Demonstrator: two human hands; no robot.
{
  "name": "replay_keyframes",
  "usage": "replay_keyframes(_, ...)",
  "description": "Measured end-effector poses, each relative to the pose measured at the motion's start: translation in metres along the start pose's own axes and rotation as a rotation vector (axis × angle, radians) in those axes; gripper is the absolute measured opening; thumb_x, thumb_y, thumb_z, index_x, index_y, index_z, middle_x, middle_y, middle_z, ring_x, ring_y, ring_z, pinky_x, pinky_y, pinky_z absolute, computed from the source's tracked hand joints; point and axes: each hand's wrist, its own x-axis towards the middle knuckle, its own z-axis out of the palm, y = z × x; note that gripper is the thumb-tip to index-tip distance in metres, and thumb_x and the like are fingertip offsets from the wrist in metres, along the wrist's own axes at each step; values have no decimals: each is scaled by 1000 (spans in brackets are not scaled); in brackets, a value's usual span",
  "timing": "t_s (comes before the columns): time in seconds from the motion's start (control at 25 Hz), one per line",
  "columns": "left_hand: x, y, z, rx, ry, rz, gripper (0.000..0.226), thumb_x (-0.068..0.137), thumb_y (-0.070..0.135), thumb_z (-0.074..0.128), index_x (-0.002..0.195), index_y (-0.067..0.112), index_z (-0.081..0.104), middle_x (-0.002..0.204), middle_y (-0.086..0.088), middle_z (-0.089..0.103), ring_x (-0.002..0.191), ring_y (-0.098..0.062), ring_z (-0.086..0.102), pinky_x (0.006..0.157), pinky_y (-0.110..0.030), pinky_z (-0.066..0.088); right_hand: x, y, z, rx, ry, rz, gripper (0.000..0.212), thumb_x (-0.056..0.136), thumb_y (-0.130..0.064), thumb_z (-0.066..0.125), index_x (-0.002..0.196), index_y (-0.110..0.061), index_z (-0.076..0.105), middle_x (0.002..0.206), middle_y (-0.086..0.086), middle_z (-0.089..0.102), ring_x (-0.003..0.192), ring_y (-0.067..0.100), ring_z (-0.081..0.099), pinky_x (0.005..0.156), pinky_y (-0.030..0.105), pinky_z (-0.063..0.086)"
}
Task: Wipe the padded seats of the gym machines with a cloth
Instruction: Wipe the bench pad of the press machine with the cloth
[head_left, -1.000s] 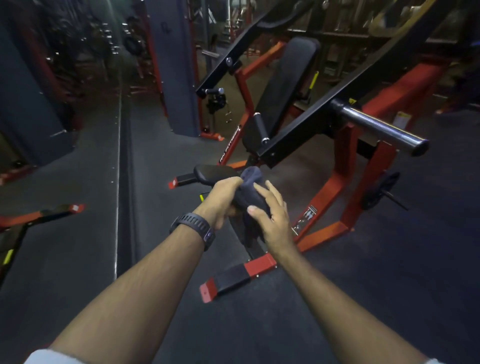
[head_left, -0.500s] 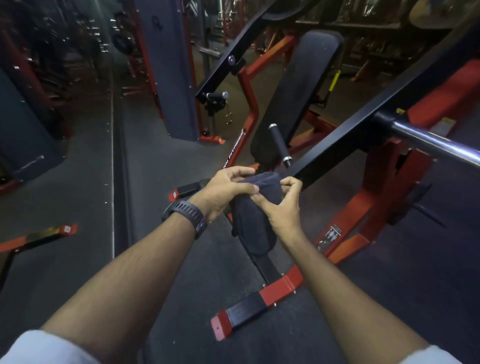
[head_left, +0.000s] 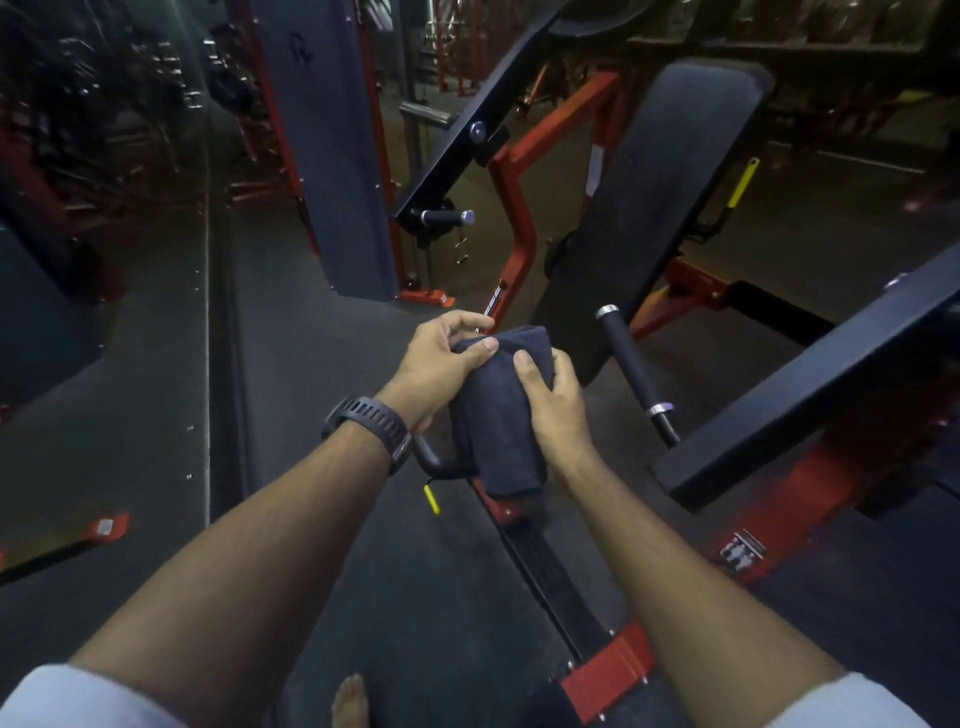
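A dark folded cloth (head_left: 498, 415) hangs between my two hands in mid-air. My left hand (head_left: 441, 364), with a dark watch on its wrist, pinches the cloth's top left edge between thumb and fingers. The cloth's right side is gripped by my right hand (head_left: 553, 405), thumb on the front. Just below the cloth lies the machine's black padded seat (head_left: 431, 457), mostly hidden by cloth and wrist. The tall black padded backrest (head_left: 654, 197) leans away behind my hands.
A red frame (head_left: 519, 208) carries black lever arms: one at upper centre (head_left: 467, 130), another at right (head_left: 810, 384) with a black grip handle (head_left: 631, 364). A red-and-black base foot (head_left: 608, 670) runs toward me. A dark column (head_left: 332, 156) stands at left.
The view has come closer to the machine. The cloth, bunched a second ago, now hangs folded flat, with both hands holding its upper edge just over the seat.
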Motion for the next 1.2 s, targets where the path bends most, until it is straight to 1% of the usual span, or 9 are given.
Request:
replay_keyframes(0.12, 93, -28, -37, 14, -30, 51, 17, 95, 4, 68, 106, 17, 66, 99, -6, 72, 93, -15, 68, 90, -33, 56, 69, 23, 50, -31, 47, -30, 30, 95, -30, 69, 118, -14, 59, 108, -6, 68, 93, -1, 65, 79, 19, 50)
replay_keyframes(0.28, 216, -63, -94, 127, -104, 99, 13, 95, 13, 70, 107, 17, 70, 112, -8, 73, 111, -20, 68, 100, -43, 55, 165, 47, 124, -98, 165, -47, 39, 91, -30, 74, 126, -19, 59, 117, -7, 69, 106, 4, 66, 89, 24, 53)
replay_keyframes(0.52, 380, -66, -146, 216, -254, 217, 17, 93, 17, 72, 109, 19, 69, 102, 1, 75, 101, -11, 70, 95, -39, 56, 293, 45, 202, -97, 353, -73, 36, 92, -31, 73, 124, -22, 60, 115, -8, 69, 106, 6, 66, 90, 30, 55)
replay_keyframes(0.64, 442, -63, -139, 250, -327, 287, 17, 92, 20, 73, 108, 23, 68, 101, 3, 75, 101, -10, 69, 95, -33, 55, 348, 46, 207, -124, 452, -103, 35, 93, -33, 71, 125, -23, 59, 117, -8, 68, 107, 6, 65, 91, 32, 55)
replay_keyframes(0.76, 506, -62, -119, 268, -430, 360, 16, 94, 16, 72, 108, 22, 66, 96, 6, 71, 97, -9, 68, 85, -15, 51, 403, 54, 202, -112, 564, -129, 35, 95, -35, 69, 126, -24, 58, 120, -7, 67, 110, 8, 65, 95, 41, 55)
replay_keyframes(0.88, 565, -64, -90, 316, -479, 462, 17, 94, 18, 71, 110, 20, 68, 95, 8, 70, 96, -6, 66, 81, -7, 45, 458, 64, 190, -116, 660, -150, 35, 95, -37, 68, 127, -25, 58, 119, -9, 67, 110, 7, 65, 96, 43, 55)
replay_keyframes(0.96, 609, -65, -67, 324, -517, 480, 18, 95, 18, 70, 112, 18, 69, 98, 7, 70, 98, -7, 66, 81, -8, 45, 500, 66, 176, -130, 706, -147, 35, 95, -36, 68, 126, -25, 59, 118, -9, 67, 109, 6, 65, 95, 42, 55)
replay_keyframes(1.08, 664, -54, -30, 388, -598, 571, 18, 95, 20, 69, 113, 19, 70, 103, 4, 71, 102, -12, 66, 90, -21, 49, 553, 60, 151, -152, 807, -166, 33, 95, -37, 67, 125, -25, 59, 117, -9, 67, 109, 7, 64, 96, 43, 55)
replay_keyframes(1.2, 713, -35, 11, 375, -634, 618, 18, 94, 22, 70, 112, 21, 69, 103, 5, 71, 99, -10, 65, 89, -22, 48, 597, 45, 127, -151, 903, -159, 30, 97, -39, 62, 124, -26, 59, 114, -11, 66, 107, 7, 64, 96, 43, 54)
